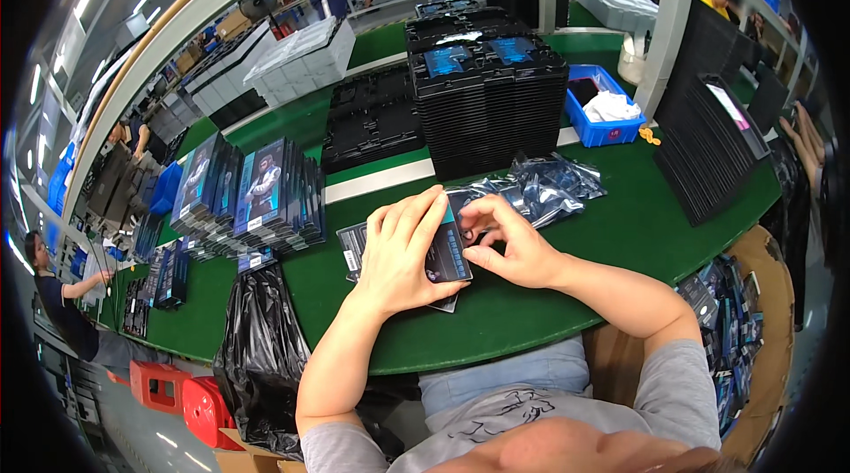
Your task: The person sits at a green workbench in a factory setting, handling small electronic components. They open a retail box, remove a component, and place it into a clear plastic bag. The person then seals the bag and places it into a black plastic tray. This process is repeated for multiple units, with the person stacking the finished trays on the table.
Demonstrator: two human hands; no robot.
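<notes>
A flat dark box (449, 249) with blue print is tilted up on the green table in front of me. My left hand (400, 247) lies across its face, fingers together, gripping it. My right hand (518, 247) is at the box's right edge, its fingers curled and its thumb and index fingertips against that edge. Beneath my left hand, another flat dark piece with a white label (351, 259) shows on the table. Just beyond the right hand lies a heap of shiny silvery bags (553, 188).
Tall black trays (491, 119) are stacked ahead, beside a blue bin (611, 132) with white cloth. Printed boxes (266, 194) stand in stacks at the left. Black trays lean (708, 150) at the right. A black plastic bag (258, 340) hangs over the table's front edge; a carton (775, 296) of boxes stands right.
</notes>
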